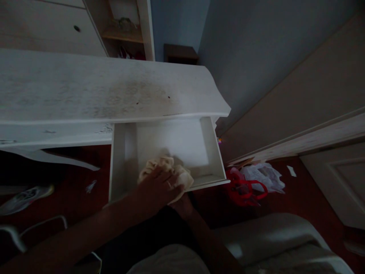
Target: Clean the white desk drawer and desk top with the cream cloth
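A pulled-out white drawer [185, 135] juts from the front of a white table [188, 82]. My left hand [158, 186] is closed over a crumpled cream cloth [184, 178], pressing it near the drawer's front edge. Part of the cloth hangs over that edge toward me. Just below it, my right hand [183, 206] is at the outside of the drawer front. Its fingers are hidden behind the cloth and the edge, so their grip does not show. The visible drawer bottom is bare around the cloth.
Dark smudges mark the tabletop. A red bag [242, 190] and a white plastic bag [264, 177] lie on the reddish floor at right. A pale cushioned seat [273, 232] is close at lower right. Behind the table stands a white cabinet [51, 28].
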{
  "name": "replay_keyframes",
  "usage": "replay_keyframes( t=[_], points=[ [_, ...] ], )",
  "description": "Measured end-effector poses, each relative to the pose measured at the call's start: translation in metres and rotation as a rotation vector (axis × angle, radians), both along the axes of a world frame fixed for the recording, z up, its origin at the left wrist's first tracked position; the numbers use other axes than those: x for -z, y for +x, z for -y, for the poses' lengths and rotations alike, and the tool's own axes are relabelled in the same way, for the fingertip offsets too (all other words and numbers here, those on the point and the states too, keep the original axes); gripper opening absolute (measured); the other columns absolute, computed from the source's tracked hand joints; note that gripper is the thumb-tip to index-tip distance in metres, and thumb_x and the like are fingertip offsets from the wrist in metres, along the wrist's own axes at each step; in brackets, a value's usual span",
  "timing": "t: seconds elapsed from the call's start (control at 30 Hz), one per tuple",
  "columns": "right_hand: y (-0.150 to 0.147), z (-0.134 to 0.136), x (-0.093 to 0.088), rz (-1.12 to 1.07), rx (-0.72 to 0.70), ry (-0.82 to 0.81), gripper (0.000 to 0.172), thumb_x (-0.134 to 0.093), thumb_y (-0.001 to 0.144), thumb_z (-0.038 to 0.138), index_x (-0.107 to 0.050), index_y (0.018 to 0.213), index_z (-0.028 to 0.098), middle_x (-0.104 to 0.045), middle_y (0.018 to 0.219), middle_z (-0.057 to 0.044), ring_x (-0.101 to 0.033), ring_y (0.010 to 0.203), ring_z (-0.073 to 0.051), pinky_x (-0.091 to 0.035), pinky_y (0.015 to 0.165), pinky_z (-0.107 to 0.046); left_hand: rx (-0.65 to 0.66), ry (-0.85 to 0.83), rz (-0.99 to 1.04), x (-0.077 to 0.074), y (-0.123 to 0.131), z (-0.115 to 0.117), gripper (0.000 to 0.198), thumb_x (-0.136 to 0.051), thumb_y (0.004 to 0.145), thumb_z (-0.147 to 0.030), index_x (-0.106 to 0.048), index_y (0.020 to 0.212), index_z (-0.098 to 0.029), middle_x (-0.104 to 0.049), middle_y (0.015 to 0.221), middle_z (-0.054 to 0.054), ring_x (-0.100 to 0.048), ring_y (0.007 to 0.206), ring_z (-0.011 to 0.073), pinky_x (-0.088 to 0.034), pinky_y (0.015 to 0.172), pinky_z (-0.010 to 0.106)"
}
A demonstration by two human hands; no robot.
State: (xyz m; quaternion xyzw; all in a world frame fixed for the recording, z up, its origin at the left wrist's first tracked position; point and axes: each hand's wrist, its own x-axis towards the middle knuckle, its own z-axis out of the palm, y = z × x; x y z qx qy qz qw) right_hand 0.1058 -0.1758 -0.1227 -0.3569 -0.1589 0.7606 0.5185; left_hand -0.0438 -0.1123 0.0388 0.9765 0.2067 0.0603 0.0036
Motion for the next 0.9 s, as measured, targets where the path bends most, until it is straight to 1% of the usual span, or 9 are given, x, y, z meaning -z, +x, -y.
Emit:
replay_keyframes(
  t=[0.07,0.2,0.27,0.37,0.47,0.6,0.67,0.8,0.9],
  points=[
    [0.0,0.008,-0.004,-0.024,-0.006,-0.022,0.041,-0.082,0.064,0.048,-0.067,0.093,0.023,-0.063,0.067,0.001,-0.053,0.057,-0.015,-0.041,0.052,-0.028,-0.067,0.014,0.043,0.004,-0.034,0.007,0.035,-0.055,0.093,-0.026,-0.059,0.128,-0.031,-0.061,0.132,0.005,-0.048,0.126,0.0298,-0.034,0.108,0.05],
    [-0.001,0.007,-0.011,-0.059,0.004,-0.02,0.034,-0.082,0.061,0.048,-0.066,0.076,0.021,-0.059,0.056,0.003,-0.048,0.048,-0.012,-0.041,0.052,-0.028,-0.135,-0.074,0.052,0.01,-0.092,0.015,0.04,-0.057,0.091,-0.02,-0.061,0.128,-0.035,-0.062,0.132,0.002,-0.046,0.131,0.0256,-0.031,0.113,0.043],
    [-0.001,0.005,-0.013,-0.073,0.014,-0.022,0.035,-0.084,0.059,0.047,-0.065,0.074,0.022,-0.061,0.057,0.004,-0.047,0.047,-0.011,-0.04,0.052,-0.028,-0.124,-0.091,0.059,0.01,-0.11,0.018,0.042,-0.053,0.091,-0.014,-0.061,0.127,-0.035,-0.06,0.135,0.001,-0.043,0.134,0.0233,-0.03,0.115,0.04],
    [0.0,0.006,-0.013,-0.088,0.036,-0.036,0.035,-0.085,0.059,0.045,-0.062,0.07,0.021,-0.063,0.061,0.002,-0.051,0.051,-0.012,-0.04,0.052,-0.028,-0.1,-0.11,0.051,0.006,-0.124,0.018,0.048,-0.047,0.092,-0.007,-0.061,0.128,-0.035,-0.056,0.141,0.0,-0.04,0.138,0.0205,-0.023,0.12,0.045],
    [0.001,0.009,-0.009,-0.098,0.044,-0.06,0.033,-0.084,0.061,0.044,-0.062,0.072,0.021,-0.065,0.066,0.002,-0.053,0.055,-0.013,-0.041,0.054,-0.028,-0.079,-0.141,0.04,0.001,-0.125,0.015,0.051,-0.05,0.09,-0.007,-0.059,0.131,-0.036,-0.052,0.146,0.0,-0.039,0.14,0.0198,-0.018,0.122,0.047],
    [0.002,0.011,-0.003,-0.099,0.048,-0.091,0.029,-0.083,0.063,0.039,-0.065,0.079,0.022,-0.064,0.069,0.002,-0.056,0.063,-0.015,-0.042,0.058,-0.028,-0.163,-0.153,-0.052,0.003,-0.113,0.004,0.066,-0.052,0.081,-0.001,-0.052,0.14,-0.03,-0.049,0.149,0.004,-0.038,0.141,0.0221,-0.017,0.122,0.048],
    [0.003,0.011,-0.002,-0.096,0.05,-0.089,0.028,-0.083,0.063,0.039,-0.065,0.076,0.022,-0.063,0.066,0.002,-0.056,0.063,-0.015,-0.042,0.058,-0.028,-0.218,-0.15,-0.097,0.007,-0.103,-0.004,0.067,-0.056,0.078,-0.003,-0.051,0.141,-0.027,-0.051,0.147,0.007,-0.041,0.139,0.0245,-0.02,0.12,0.047],
    [0.001,0.011,-0.005,-0.101,0.067,-0.078,0.028,-0.083,0.063,0.041,-0.066,0.071,0.021,-0.064,0.066,0.001,-0.054,0.061,-0.014,-0.042,0.058,-0.028,-0.283,-0.117,-0.144,0.016,-0.083,-0.025,0.058,-0.063,0.081,-0.018,-0.054,0.137,-0.026,-0.053,0.144,0.012,-0.045,0.135,0.0303,-0.028,0.113,0.051],
    [0.0,0.011,-0.007,-0.122,0.075,-0.095,0.031,-0.085,0.06,0.042,-0.067,0.073,0.021,-0.066,0.069,0.001,-0.053,0.058,-0.013,-0.04,0.055,-0.027,-0.32,-0.106,-0.117,0.017,-0.066,-0.037,0.058,-0.068,0.076,-0.019,-0.057,0.132,-0.027,-0.058,0.137,0.012,-0.052,0.126,0.0329,-0.035,0.106,0.051]
  ],
)
